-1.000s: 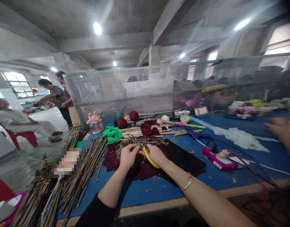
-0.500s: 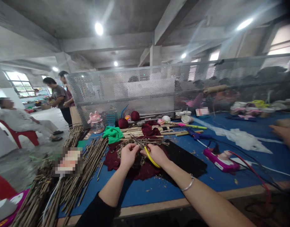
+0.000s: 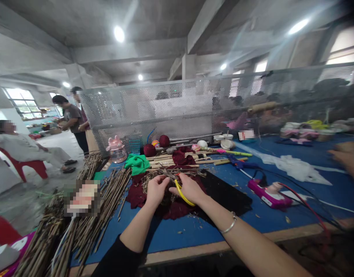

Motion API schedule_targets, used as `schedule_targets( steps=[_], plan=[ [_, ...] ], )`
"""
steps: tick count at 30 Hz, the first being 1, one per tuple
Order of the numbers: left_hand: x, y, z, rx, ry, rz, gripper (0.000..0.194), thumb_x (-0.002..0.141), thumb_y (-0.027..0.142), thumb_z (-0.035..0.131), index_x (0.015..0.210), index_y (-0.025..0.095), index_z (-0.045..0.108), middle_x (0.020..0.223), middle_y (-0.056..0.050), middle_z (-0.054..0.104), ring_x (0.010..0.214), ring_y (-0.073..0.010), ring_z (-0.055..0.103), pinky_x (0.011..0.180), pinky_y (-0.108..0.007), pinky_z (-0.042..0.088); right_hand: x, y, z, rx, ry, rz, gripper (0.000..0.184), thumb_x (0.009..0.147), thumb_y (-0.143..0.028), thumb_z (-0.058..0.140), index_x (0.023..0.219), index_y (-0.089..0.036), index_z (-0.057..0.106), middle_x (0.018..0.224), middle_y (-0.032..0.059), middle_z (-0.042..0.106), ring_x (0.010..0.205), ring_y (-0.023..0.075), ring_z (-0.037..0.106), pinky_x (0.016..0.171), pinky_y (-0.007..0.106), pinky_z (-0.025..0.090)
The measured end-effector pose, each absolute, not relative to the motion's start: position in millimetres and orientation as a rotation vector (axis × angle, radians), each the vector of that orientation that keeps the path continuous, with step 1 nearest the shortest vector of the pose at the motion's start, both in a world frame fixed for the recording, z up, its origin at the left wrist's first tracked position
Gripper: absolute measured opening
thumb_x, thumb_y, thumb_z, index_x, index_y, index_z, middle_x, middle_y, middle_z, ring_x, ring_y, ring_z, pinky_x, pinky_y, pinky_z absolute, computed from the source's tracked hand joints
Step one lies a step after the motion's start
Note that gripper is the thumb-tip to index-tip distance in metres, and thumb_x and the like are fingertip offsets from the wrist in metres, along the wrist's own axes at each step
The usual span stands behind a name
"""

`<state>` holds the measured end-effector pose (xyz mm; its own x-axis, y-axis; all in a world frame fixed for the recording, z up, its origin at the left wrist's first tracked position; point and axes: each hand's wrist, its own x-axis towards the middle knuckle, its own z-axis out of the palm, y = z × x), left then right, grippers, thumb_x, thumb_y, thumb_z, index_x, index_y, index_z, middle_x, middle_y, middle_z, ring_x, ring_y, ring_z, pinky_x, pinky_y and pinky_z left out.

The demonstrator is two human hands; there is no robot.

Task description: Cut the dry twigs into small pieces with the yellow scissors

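Observation:
My right hand [image 3: 191,189] is closed around yellow-handled scissors [image 3: 181,195], whose blades point up and left towards my left fingertips. The thumb and fingers of my left hand [image 3: 157,189] are pinched together beside the blade tips; what they hold is too small to make out. Beneath both hands, a heap of short cut twigs [image 3: 147,179] lies on a crumpled dark red cloth [image 3: 136,195]. A flat black sheet [image 3: 227,197] is to the right of the cloth, with small scraps scattered on the blue tabletop [image 3: 168,234].
Long bundled sticks [image 3: 107,206] cover the left side. Behind are green cloth [image 3: 138,164], dark red yarn balls [image 3: 149,150] and a perforated metal screen [image 3: 148,111]. Rightward lie a blue glue gun [image 3: 237,163], a corded purple power strip [image 3: 260,192] and another person's blurred hand [image 3: 347,157].
The scissors and my right hand have shifted very slightly, and the right thumb now stretches further left below the handle. My left hand stays pinched in nearly the same place.

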<state>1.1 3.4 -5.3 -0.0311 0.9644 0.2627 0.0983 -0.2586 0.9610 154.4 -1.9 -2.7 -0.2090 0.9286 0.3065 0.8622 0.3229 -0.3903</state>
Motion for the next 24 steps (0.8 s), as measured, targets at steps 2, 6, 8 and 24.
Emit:
schedule_targets(
  steps=[2,6,8,24],
  plan=[
    [1.3,2.6,-4.0,1.478,1.200,1.387,0.024,0.066,0.031,0.061,0.081,0.012,0.067,0.077,-0.007,0.069,0.068,-0.0158,0.060,0.063,-0.025,0.045,153.9,-2.4,-2.0,-1.550,-2.113,0.156,0.050,0.066,-0.058,0.056,0.092,-0.016,0.047,0.095,0.0093,0.056,0.088,0.0215,0.054,0.069,0.027,0.035],
    [2.1,0.4,-2.0,1.508,1.200,1.384,0.022,0.066,0.029,0.061,0.080,0.013,0.067,0.078,-0.007,0.069,0.069,-0.0162,0.061,0.065,-0.025,0.045,153.5,-2.4,-1.4,-1.575,-2.119,0.159,0.048,0.067,-0.056,0.058,0.092,-0.016,0.047,0.093,0.0094,0.057,0.088,0.0221,0.054,0.068,0.027,0.034],
    [2.5,-0.4,-2.0,1.502,1.207,1.379,0.023,0.066,0.030,0.061,0.080,0.013,0.067,0.077,-0.006,0.069,0.067,-0.0156,0.060,0.061,-0.024,0.045,153.5,-2.2,-2.2,-1.592,-2.122,0.192,0.047,0.069,-0.056,0.056,0.093,-0.017,0.047,0.090,0.0092,0.059,0.083,0.0217,0.056,0.064,0.026,0.032],
    [0.5,2.5,-3.9,1.541,1.177,1.364,0.026,0.068,0.034,0.058,0.078,0.012,0.067,0.075,-0.005,0.069,0.065,-0.0152,0.060,0.062,-0.024,0.045,153.1,-0.8,-5.5,-1.594,-2.071,0.236,0.048,0.066,-0.059,0.057,0.089,-0.019,0.046,0.081,0.0056,0.059,0.072,0.0186,0.056,0.056,0.024,0.029]
  ],
)
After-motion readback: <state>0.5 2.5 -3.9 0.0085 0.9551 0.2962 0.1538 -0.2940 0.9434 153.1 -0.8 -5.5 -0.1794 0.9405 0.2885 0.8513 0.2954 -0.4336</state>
